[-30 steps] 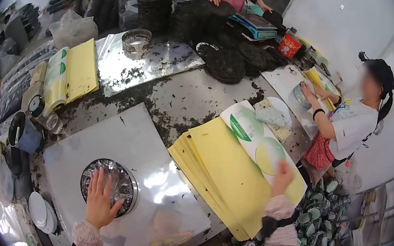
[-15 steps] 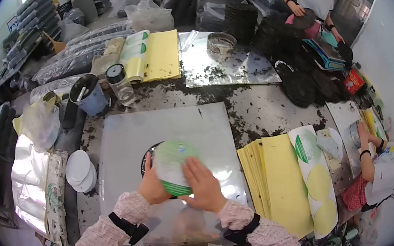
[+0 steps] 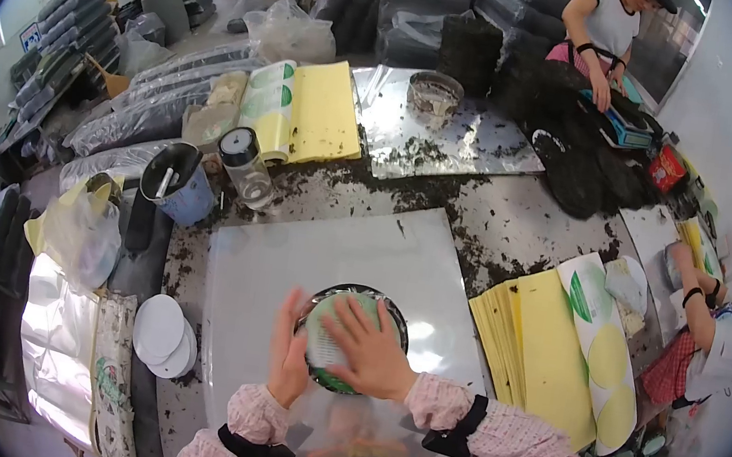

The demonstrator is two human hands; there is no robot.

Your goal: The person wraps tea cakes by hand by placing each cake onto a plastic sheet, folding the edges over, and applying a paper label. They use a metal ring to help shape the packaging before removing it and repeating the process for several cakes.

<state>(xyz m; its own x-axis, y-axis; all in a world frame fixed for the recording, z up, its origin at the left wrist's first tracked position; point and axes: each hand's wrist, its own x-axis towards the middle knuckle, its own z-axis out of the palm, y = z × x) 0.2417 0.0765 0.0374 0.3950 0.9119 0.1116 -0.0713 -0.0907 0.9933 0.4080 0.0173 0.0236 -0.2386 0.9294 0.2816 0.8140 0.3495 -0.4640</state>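
A round green-and-white label [image 3: 331, 367] lies on a dark-rimmed round piece [image 3: 408, 328] on the grey metal sheet [image 3: 260, 261]. My right hand [image 3: 367, 344] rests flat on the label with its fingers spread, covering much of it. At the left edge of the round piece, my left hand [image 3: 288, 352] is upright and slightly blurred, its fingers extended and holding nothing. Whether its palm touches the rim I cannot tell.
White discs [image 3: 162, 336], a blue cup [image 3: 179, 185] and a clear jar [image 3: 249, 171] stand left. Yellow sheets [image 3: 544, 354] and a label strip [image 3: 595, 351] lie right. Two people work at the back and right. Dark flakes litter the table.
The label has come down over the dark-rimmed round piece. My left hand has let go of its edge. The person at the back now reaches down to the dark pile.
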